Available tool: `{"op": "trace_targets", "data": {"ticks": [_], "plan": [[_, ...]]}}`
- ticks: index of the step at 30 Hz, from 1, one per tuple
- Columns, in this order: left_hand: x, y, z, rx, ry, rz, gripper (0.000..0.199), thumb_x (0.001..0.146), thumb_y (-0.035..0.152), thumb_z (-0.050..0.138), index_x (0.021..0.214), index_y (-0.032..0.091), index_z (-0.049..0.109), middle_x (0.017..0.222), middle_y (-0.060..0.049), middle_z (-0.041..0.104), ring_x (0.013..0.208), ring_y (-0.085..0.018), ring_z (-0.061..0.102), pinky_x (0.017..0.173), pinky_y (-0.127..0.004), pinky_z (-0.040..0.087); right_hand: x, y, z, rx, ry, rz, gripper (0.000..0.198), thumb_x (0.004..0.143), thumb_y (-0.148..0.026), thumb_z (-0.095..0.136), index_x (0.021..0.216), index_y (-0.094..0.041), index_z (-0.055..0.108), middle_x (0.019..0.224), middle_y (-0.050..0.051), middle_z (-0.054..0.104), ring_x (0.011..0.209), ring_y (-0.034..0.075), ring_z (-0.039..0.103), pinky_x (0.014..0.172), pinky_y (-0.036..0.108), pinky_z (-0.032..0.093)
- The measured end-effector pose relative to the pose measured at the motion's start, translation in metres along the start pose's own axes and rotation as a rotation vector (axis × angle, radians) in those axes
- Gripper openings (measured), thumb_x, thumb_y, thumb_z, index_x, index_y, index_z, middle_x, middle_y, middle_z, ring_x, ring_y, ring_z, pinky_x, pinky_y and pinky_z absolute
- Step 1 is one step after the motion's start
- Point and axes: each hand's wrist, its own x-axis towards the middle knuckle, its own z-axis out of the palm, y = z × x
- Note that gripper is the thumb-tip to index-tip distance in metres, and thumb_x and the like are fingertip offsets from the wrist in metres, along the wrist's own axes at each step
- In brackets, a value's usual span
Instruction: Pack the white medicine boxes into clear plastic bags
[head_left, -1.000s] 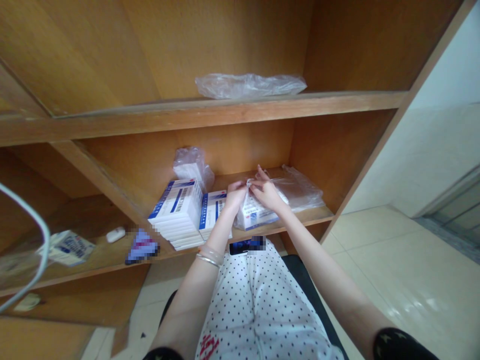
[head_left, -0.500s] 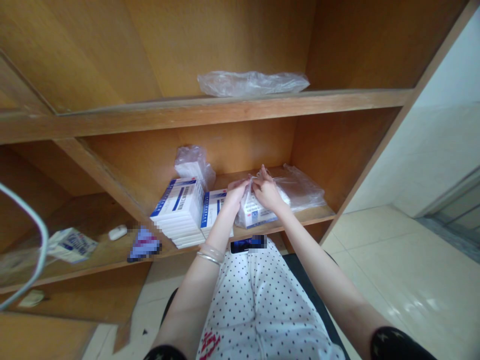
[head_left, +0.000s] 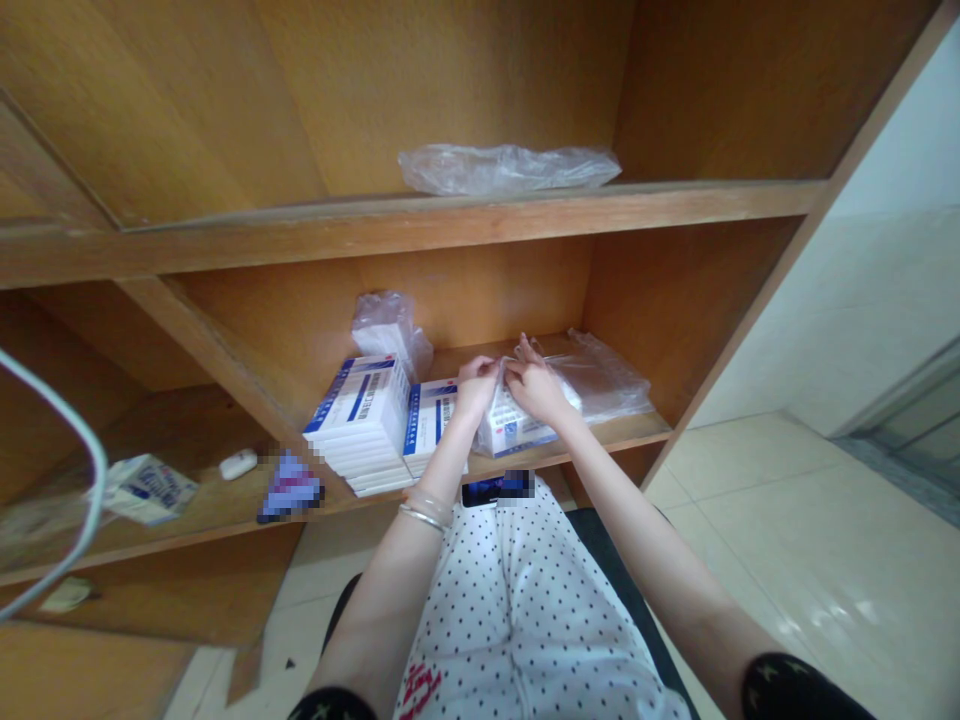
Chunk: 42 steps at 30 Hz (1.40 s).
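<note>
On the middle shelf a clear plastic bag encloses white-and-blue boxes. My left hand pinches the gathered top of the bag from the left, fingers curled. From the right, my right hand grips the same gathered plastic, with one or two fingers raised. Just left of the bag stands a short stack of white-and-blue boxes, partly covered by my left forearm. Beside it rises a taller stack of the same boxes. The fingertips are too small to make out the exact grip.
Flat plastic bags lie right of my hands. A wrapped bundle stands behind the tall stack. Crumpled plastic rests on the upper shelf. At left are a carton, a white object and a white cable. A phone lies on my lap.
My left hand has shifted slightly, its fingers more curled at the bag's top. My right hand stays nearly in place. The boxes have not visibly moved.
</note>
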Motion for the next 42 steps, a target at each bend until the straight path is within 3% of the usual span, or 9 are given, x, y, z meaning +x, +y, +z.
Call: {"op": "trace_targets", "data": {"ticks": [6, 12, 21, 26, 29, 31, 35, 38, 42], "plan": [[0.005, -0.006, 0.005, -0.034, 0.019, -0.049, 0.015, 0.074, 0.026, 0.056, 0.063, 0.016, 0.057, 0.067, -0.002, 0.060, 0.066, -0.015, 0.055, 0.067, -0.027, 0.042, -0.003, 0.003, -0.002, 0.154, 0.118, -0.082, 0.026, 0.089, -0.027, 0.043, 0.089, -0.022, 0.068, 0.138, 0.005, 0.046, 0.123, 0.022, 0.047, 0.104, 0.040, 0.034], [0.000, 0.002, 0.003, -0.130, -0.001, -0.129, 0.009, 0.070, 0.023, 0.061, 0.065, 0.017, 0.058, 0.069, -0.002, 0.061, 0.066, -0.014, 0.055, 0.068, -0.026, 0.043, -0.033, 0.001, -0.008, 0.259, 0.324, -0.053, 0.025, 0.090, -0.032, 0.045, 0.091, -0.024, 0.069, 0.125, 0.005, 0.056, 0.118, 0.021, 0.048, 0.103, 0.042, 0.034], [0.001, 0.026, -0.005, -0.431, -0.142, -0.302, 0.020, 0.068, 0.033, 0.066, 0.068, 0.015, 0.058, 0.072, -0.005, 0.065, 0.066, -0.015, 0.061, 0.076, -0.033, 0.049, -0.055, 0.017, -0.025, 0.311, 0.332, 0.049, 0.015, 0.078, -0.036, 0.059, 0.072, -0.023, 0.064, 0.119, 0.005, 0.055, 0.117, 0.025, 0.045, 0.103, 0.047, 0.030], [-0.001, 0.043, -0.016, -0.441, -0.349, -0.382, 0.018, 0.078, 0.033, 0.061, 0.074, 0.015, 0.062, 0.084, -0.009, 0.068, 0.079, -0.016, 0.063, 0.085, -0.033, 0.047, -0.057, 0.030, -0.018, 0.332, 0.244, 0.201, 0.016, 0.074, -0.038, 0.059, 0.076, -0.022, 0.060, 0.121, 0.009, 0.052, 0.118, 0.028, 0.043, 0.103, 0.048, 0.030], [-0.004, 0.049, -0.023, -0.255, -0.446, -0.286, 0.026, 0.079, 0.040, 0.060, 0.081, 0.015, 0.067, 0.094, -0.011, 0.068, 0.089, -0.019, 0.062, 0.088, -0.034, 0.045, -0.057, 0.034, -0.016, 0.470, 0.221, 0.298, 0.019, 0.075, -0.039, 0.056, 0.072, -0.021, 0.058, 0.120, 0.009, 0.053, 0.118, 0.027, 0.045, 0.102, 0.045, 0.032], [-0.006, 0.052, -0.029, 0.000, -0.451, -0.189, 0.032, 0.078, 0.047, 0.060, 0.083, 0.016, 0.069, 0.094, -0.011, 0.068, 0.089, -0.022, 0.061, 0.087, -0.036, 0.044, -0.057, 0.036, -0.018, 0.541, 0.230, 0.335, 0.021, 0.075, -0.038, 0.055, 0.067, -0.020, 0.057, 0.117, 0.009, 0.055, 0.118, 0.026, 0.046, 0.103, 0.042, 0.032], [-0.015, 0.059, -0.038, 0.585, -0.366, 0.231, 0.031, 0.081, 0.047, 0.055, 0.072, 0.021, 0.070, 0.088, -0.008, 0.065, 0.094, -0.025, 0.055, 0.099, -0.042, 0.031, -0.060, 0.035, -0.026, 0.603, 0.276, 0.375, 0.022, 0.073, -0.036, 0.059, 0.059, -0.019, 0.056, 0.114, 0.009, 0.057, 0.119, 0.027, 0.045, 0.104, 0.041, 0.029], [-0.022, 0.063, -0.041, 0.829, -0.326, 0.515, 0.032, 0.085, 0.041, 0.049, 0.073, 0.022, 0.071, 0.093, -0.006, 0.062, 0.104, -0.026, 0.049, 0.106, -0.045, 0.017, -0.064, 0.033, -0.032, 0.608, 0.315, 0.368, 0.020, 0.073, -0.034, 0.060, 0.058, -0.019, 0.058, 0.115, 0.009, 0.056, 0.120, 0.027, 0.044, 0.105, 0.040, 0.028], [-0.026, 0.060, -0.043, 0.958, -0.246, 0.596, 0.035, 0.087, 0.042, 0.044, 0.079, 0.023, 0.073, 0.111, -0.008, 0.060, 0.113, -0.028, 0.044, 0.106, -0.048, 0.013, -0.072, 0.028, -0.041, 0.609, 0.340, 0.365, 0.016, 0.072, -0.033, 0.062, 0.063, -0.020, 0.062, 0.121, 0.009, 0.052, 0.120, 0.027, 0.044, 0.106, 0.043, 0.028]]}}
